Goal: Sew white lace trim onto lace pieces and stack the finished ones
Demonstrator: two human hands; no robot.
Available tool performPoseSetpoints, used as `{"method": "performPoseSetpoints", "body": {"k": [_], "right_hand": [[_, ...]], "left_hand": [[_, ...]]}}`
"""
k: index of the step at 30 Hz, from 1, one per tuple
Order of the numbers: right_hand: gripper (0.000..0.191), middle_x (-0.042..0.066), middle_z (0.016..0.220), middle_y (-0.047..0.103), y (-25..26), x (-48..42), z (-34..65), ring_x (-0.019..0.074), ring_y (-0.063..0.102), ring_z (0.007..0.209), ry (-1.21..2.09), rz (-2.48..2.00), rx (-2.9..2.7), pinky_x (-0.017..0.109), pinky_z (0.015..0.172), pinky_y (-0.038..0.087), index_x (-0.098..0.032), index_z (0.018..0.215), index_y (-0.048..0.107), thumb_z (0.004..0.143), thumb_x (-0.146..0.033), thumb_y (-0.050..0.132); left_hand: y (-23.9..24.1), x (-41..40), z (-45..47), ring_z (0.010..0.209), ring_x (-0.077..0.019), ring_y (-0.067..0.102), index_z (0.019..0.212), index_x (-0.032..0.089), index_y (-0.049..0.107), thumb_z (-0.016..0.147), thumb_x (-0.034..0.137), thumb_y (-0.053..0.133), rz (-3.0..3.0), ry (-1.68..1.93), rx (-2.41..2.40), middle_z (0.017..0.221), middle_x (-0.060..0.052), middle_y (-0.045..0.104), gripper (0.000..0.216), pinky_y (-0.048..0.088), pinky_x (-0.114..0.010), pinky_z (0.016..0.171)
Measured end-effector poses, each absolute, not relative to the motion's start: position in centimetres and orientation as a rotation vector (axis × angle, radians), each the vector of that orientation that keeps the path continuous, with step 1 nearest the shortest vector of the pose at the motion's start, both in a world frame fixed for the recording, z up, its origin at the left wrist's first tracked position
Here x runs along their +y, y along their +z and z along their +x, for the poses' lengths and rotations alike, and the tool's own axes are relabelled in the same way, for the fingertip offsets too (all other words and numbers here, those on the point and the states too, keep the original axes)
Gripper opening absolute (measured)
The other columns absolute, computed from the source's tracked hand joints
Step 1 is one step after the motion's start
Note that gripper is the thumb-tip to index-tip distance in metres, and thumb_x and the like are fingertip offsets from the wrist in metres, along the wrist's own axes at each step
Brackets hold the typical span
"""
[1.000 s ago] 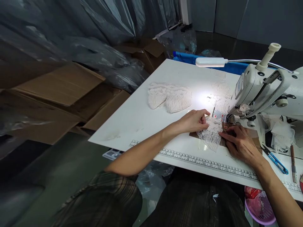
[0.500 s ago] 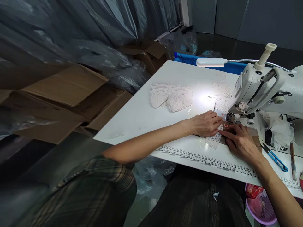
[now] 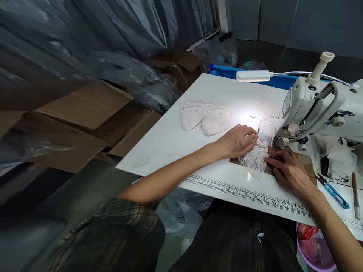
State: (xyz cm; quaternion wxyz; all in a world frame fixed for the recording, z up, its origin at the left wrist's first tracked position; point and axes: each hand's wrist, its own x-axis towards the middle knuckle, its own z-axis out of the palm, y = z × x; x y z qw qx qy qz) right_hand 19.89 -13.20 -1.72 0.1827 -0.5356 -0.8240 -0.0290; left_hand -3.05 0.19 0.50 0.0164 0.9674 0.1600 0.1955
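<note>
From where I stand, a piece of white lace [image 3: 257, 162] lies on the counter [image 3: 164, 145], just beside the needle end of the sewing machine [image 3: 309, 107], over a brown patch [image 3: 267, 169]. The person's left hand [image 3: 239, 140] comes across from the side and covers the lace's upper left part; its fingers lie close together, though I can't tell whether they pinch the cloth. The right hand [image 3: 289, 172] rests low on the other side, forefinger stretched out to the lace's right edge, thumb a little apart from it. A thick bundle of lace [image 3: 208, 118] sits beyond the left forearm, near the bright spot under the lamp [image 3: 253, 76]. Right of the right hand are blue-handled snips [image 3: 334, 192] and a thin brown stick [image 3: 355, 196]. Ruler markings [image 3: 244, 192] run along the counter's near edge, and a pink basket [image 3: 317, 260] stands below.
</note>
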Motion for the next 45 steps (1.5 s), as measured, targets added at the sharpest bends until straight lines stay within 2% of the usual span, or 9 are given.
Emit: {"method": "performPoseSetpoints", "body": {"k": [8,15,19,22,26,29,31,38,45], "right_hand": [[0.038,0.011,0.108,0.065,-1.9,-13.1,20.2,0.0289,0.056,0.101,0.01,-1.519,-2.306,0.05,0.087,0.049,-0.033,0.12,0.072,0.091,-0.021,0.051],[0.044,0.011,0.112,0.066,0.4,-12.3,21.1,0.0247,0.064,0.102,0.532,-1.543,-1.969,0.045,0.092,0.055,-0.025,0.133,0.063,0.092,-0.04,0.054],[0.071,0.009,0.11,0.068,0.9,-10.9,20.0,0.0194,0.066,0.089,1.09,-1.51,-1.686,0.04,0.085,0.058,-0.023,0.143,0.051,0.08,-0.05,0.07],[0.071,0.007,0.102,0.07,0.0,-9.9,19.2,0.0177,0.066,0.088,1.221,-1.442,-1.379,0.039,0.086,0.058,-0.022,0.132,0.059,0.07,-0.052,0.078],[0.059,0.002,0.084,0.069,-1.3,-9.6,18.8,0.0177,0.066,0.083,1.174,-1.305,-1.183,0.039,0.083,0.057,-0.022,0.115,0.068,0.065,-0.051,0.083],[0.055,0.002,0.085,0.07,-1.7,-10.0,18.7,0.0184,0.067,0.084,1.148,-1.25,-1.165,0.039,0.082,0.057,-0.023,0.113,0.069,0.067,-0.05,0.083],[0.056,0.003,0.09,0.07,-1.9,-10.2,18.6,0.019,0.067,0.088,1.127,-1.237,-1.155,0.039,0.085,0.057,-0.024,0.114,0.068,0.067,-0.049,0.083],[0.059,0.006,0.11,0.068,-2.2,-10.2,18.5,0.0167,0.064,0.09,1.107,-1.258,-1.084,0.037,0.087,0.057,-0.025,0.115,0.067,0.063,-0.045,0.086],[0.065,0.004,0.096,0.071,-1.2,-10.3,18.7,0.0174,0.067,0.087,1.204,-1.305,-1.133,0.035,0.082,0.059,-0.024,0.118,0.066,0.062,-0.047,0.088]], "left_hand": [[0.4,1.2,-0.6,0.077,-0.0153,0.058,0.096,0.014,0.067,0.093,0.038,0.064,2.598,0.35,0.786,0.093,-0.006,0.064,0.024,0.041,-0.025,0.062],[0.7,0.9,-0.5,0.08,-0.0136,0.061,0.079,0.015,0.06,0.091,0.028,0.063,2.503,0.454,0.372,0.088,-0.004,0.066,0.018,0.047,-0.027,0.072],[0.7,-0.1,-0.7,0.075,-0.0101,0.063,0.083,0.016,0.059,0.092,0.024,0.06,2.328,0.526,0.212,0.083,-0.003,0.069,0.012,0.05,-0.022,0.066],[0.2,-0.3,-0.5,0.075,-0.0104,0.064,0.096,0.016,0.059,0.09,0.023,0.063,2.266,0.609,0.228,0.086,-0.003,0.069,0.01,0.053,-0.023,0.067],[-0.3,-0.4,-0.5,0.091,-0.0169,0.068,0.128,0.017,0.05,0.088,0.028,0.068,2.265,0.607,0.286,0.101,-0.008,0.07,0.045,0.056,-0.029,0.072],[-0.5,-0.6,-0.5,0.106,-0.0227,0.067,0.142,0.02,0.038,0.082,0.032,0.077,2.285,0.564,0.362,0.12,-0.013,0.067,0.072,0.056,-0.036,0.081],[-0.7,-0.7,-0.4,0.108,-0.0236,0.067,0.145,0.02,0.036,0.081,0.035,0.078,2.29,0.539,0.397,0.12,-0.013,0.067,0.078,0.056,-0.037,0.083],[-1.3,-1.0,0.0,0.094,-0.0183,0.069,0.143,0.016,0.041,0.087,0.035,0.072,2.259,0.6,0.46,0.104,-0.007,0.071,0.067,0.054,-0.03,0.074],[-1.2,-1.1,0.2,0.088,-0.017,0.071,0.139,0.017,0.045,0.088,0.033,0.07,2.223,0.61,0.523,0.095,-0.004,0.074,0.059,0.053,-0.029,0.071]]}}
